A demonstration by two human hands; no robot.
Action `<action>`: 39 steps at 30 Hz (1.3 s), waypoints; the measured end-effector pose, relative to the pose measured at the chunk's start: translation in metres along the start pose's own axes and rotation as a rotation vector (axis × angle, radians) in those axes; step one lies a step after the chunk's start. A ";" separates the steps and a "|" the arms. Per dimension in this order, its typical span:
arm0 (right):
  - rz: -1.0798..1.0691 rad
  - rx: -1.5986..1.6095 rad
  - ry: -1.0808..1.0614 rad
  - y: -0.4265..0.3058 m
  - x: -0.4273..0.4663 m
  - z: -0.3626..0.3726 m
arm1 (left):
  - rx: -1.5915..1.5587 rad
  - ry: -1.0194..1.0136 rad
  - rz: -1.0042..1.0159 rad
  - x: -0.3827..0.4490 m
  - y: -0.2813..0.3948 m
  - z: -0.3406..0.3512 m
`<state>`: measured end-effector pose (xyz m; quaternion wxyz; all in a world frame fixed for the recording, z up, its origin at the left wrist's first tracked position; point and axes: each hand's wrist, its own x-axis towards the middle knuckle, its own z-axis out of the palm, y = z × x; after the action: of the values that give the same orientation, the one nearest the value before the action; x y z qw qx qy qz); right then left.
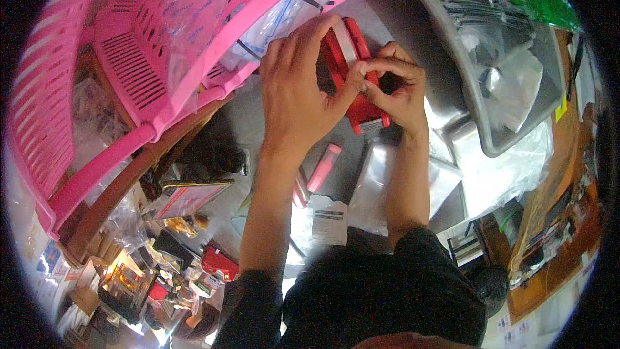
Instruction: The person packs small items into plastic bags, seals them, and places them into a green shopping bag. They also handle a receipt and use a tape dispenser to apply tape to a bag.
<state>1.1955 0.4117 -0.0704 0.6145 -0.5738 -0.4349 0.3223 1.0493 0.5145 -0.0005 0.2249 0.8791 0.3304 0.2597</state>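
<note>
A red box-like object (364,106) with a pale strip along its top lies in front of me, small label at its near end. My left hand (302,77) curves round its left side, the thumb on the top near the middle. From the right, my right hand (399,82) pinches at the same spot, its fingertips close to the left thumb; what they pinch is too small to tell. Nearer to me are a pink tube-like item (324,167) and a torn-edged printed paper slip (329,219).
At the upper left stands a large pink plastic basket (193,92) with printed plastic bags inside. A grey tray (465,58) of clear plastic packaging is at the upper right. Clear plastic bags (503,169) lie below the tray. A framed card (193,198) stands at lower left.
</note>
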 end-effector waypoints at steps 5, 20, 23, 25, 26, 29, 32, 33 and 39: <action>-0.100 0.049 -0.076 0.008 -0.002 -0.006 | 0.015 -0.069 -0.047 -0.002 0.004 -0.005; 0.013 0.020 -0.197 0.000 -0.005 -0.008 | -0.262 -0.135 -0.167 0.000 0.014 -0.032; 0.028 0.040 -0.187 -0.001 -0.005 -0.007 | -0.220 -0.166 -0.208 0.001 0.017 -0.037; 0.044 0.025 -0.182 -0.001 -0.006 -0.008 | -0.216 -0.190 -0.244 0.004 0.021 -0.040; 0.039 0.027 -0.188 -0.001 -0.006 -0.008 | -0.216 -0.203 -0.250 0.006 0.023 -0.042; 0.029 0.029 -0.208 -0.001 -0.006 -0.010 | -0.158 -0.228 -0.220 0.012 0.024 -0.045; 0.017 0.025 -0.221 0.001 -0.006 -0.012 | -0.125 -0.278 -0.144 0.020 0.017 -0.048; 0.007 0.024 -0.227 0.002 -0.006 -0.012 | -0.122 -0.297 -0.116 0.023 0.017 -0.049; 0.012 0.031 -0.223 -0.001 -0.005 -0.012 | 0.187 -0.496 -0.047 0.042 0.033 -0.053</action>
<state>1.2041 0.4020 -0.0700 0.5692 -0.5273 -0.4922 0.3946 1.0594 0.5329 0.0720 0.2227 0.9249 0.3081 -0.0006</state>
